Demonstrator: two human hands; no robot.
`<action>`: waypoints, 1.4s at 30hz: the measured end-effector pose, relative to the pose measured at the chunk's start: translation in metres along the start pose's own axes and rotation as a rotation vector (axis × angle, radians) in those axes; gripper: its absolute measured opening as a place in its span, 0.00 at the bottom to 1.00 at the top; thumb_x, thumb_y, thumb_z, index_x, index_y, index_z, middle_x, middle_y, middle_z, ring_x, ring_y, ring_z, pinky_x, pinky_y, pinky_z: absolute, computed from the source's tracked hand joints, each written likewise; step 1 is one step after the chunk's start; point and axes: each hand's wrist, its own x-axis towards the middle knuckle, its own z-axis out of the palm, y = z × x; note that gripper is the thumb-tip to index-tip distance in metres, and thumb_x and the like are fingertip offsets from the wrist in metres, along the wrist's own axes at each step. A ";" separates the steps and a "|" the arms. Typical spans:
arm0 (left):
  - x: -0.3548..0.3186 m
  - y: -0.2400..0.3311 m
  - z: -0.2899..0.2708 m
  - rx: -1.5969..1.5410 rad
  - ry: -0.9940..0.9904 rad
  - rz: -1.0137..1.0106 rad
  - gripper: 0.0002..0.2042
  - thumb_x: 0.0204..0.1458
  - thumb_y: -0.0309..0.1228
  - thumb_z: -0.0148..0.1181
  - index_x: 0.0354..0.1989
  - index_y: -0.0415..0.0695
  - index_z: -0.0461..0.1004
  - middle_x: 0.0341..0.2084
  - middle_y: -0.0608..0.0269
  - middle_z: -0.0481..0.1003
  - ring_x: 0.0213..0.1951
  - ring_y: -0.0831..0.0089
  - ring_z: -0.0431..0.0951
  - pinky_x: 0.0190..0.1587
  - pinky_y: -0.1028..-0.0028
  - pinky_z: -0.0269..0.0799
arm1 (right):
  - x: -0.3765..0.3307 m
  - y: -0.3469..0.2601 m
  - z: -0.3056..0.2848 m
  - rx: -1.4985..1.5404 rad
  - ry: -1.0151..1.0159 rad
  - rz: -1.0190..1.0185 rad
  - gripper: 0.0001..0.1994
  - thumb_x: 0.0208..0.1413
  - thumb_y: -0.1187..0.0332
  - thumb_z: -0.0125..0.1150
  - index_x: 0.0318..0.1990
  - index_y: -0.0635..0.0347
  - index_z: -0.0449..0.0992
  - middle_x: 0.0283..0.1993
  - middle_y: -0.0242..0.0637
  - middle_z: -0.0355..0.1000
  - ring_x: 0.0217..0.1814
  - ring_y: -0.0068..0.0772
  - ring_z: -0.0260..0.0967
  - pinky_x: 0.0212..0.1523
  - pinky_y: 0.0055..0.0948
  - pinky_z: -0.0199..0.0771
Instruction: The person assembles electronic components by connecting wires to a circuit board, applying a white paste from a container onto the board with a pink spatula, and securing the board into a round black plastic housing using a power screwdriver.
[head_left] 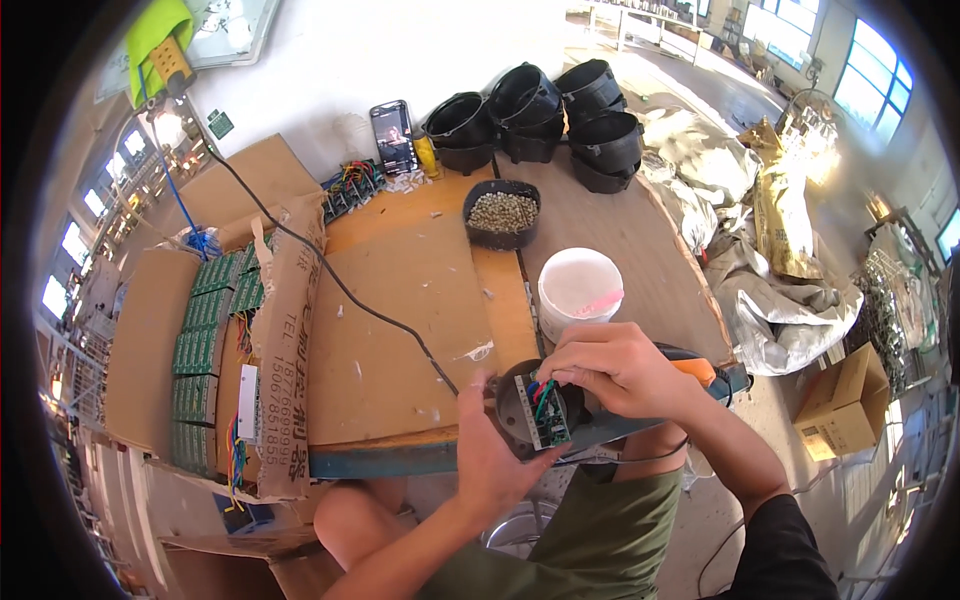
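At the table's front edge, my left hand (490, 450) curls around the lower left side of a round black housing (513, 418). A green circuit board with a pale strip along one side (541, 411) sits tilted over this housing. Red, blue and green wires (543, 398) rise from the board. My right hand (622, 368) is closed in a pinch on those wires, though the fingers hide their ends. Just beyond the hands stands a white tub (581, 285) with a pinkish mark on its side. Partly behind my right wrist lies a black and orange tool (697, 373).
An open carton (283, 400) on the left holds stacked green circuit boards (197, 345). A black cable (345, 285) crosses the cardboard sheet (395, 330). Farther back are a black bowl of small metal parts (503, 215), a propped phone (394, 138) and stacked black housings (527, 100).
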 end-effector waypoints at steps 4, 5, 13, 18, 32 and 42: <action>0.002 0.000 0.000 -0.061 -0.018 -0.033 0.57 0.32 0.36 0.83 0.66 0.31 0.45 0.56 0.45 0.61 0.54 0.56 0.68 0.58 0.62 0.66 | 0.014 0.011 -0.004 -0.070 -0.112 -0.021 0.04 0.57 0.72 0.62 0.38 0.58 0.79 0.32 0.36 0.72 0.35 0.45 0.72 0.33 0.39 0.71; 0.003 0.000 0.000 -0.052 -0.017 -0.031 0.57 0.32 0.36 0.83 0.66 0.31 0.45 0.56 0.45 0.61 0.54 0.56 0.68 0.58 0.62 0.65 | 0.017 0.013 -0.005 -0.067 -0.124 -0.025 0.04 0.57 0.72 0.62 0.38 0.58 0.79 0.32 0.36 0.72 0.35 0.45 0.72 0.33 0.39 0.71; 0.001 0.000 -0.003 -0.060 -0.025 0.060 0.54 0.36 0.33 0.79 0.67 0.32 0.44 0.57 0.45 0.59 0.55 0.56 0.66 0.60 0.62 0.63 | 0.022 0.020 -0.003 -0.004 -0.190 -0.057 0.04 0.55 0.72 0.63 0.37 0.58 0.79 0.33 0.36 0.73 0.37 0.43 0.73 0.34 0.39 0.71; -0.002 0.000 -0.002 -0.078 -0.013 0.012 0.53 0.36 0.33 0.79 0.66 0.32 0.45 0.56 0.45 0.58 0.55 0.57 0.65 0.59 0.62 0.62 | 0.020 0.016 0.005 -0.068 -0.200 -0.041 0.04 0.54 0.70 0.63 0.37 0.56 0.79 0.32 0.33 0.74 0.36 0.42 0.73 0.33 0.39 0.72; -0.004 -0.001 0.025 0.146 0.184 0.054 0.57 0.31 0.41 0.84 0.64 0.30 0.47 0.52 0.45 0.58 0.51 0.55 0.66 0.53 0.61 0.65 | 0.025 0.025 0.003 -0.212 -0.365 -0.152 0.07 0.53 0.68 0.63 0.40 0.53 0.77 0.33 0.31 0.72 0.42 0.37 0.71 0.31 0.35 0.72; -0.005 0.013 -0.017 0.214 0.122 0.081 0.59 0.29 0.48 0.83 0.64 0.30 0.48 0.52 0.47 0.59 0.49 0.58 0.66 0.54 0.60 0.63 | -0.025 -0.030 -0.036 -0.388 0.245 0.019 0.10 0.55 0.69 0.64 0.44 0.61 0.77 0.39 0.36 0.74 0.42 0.37 0.73 0.43 0.37 0.73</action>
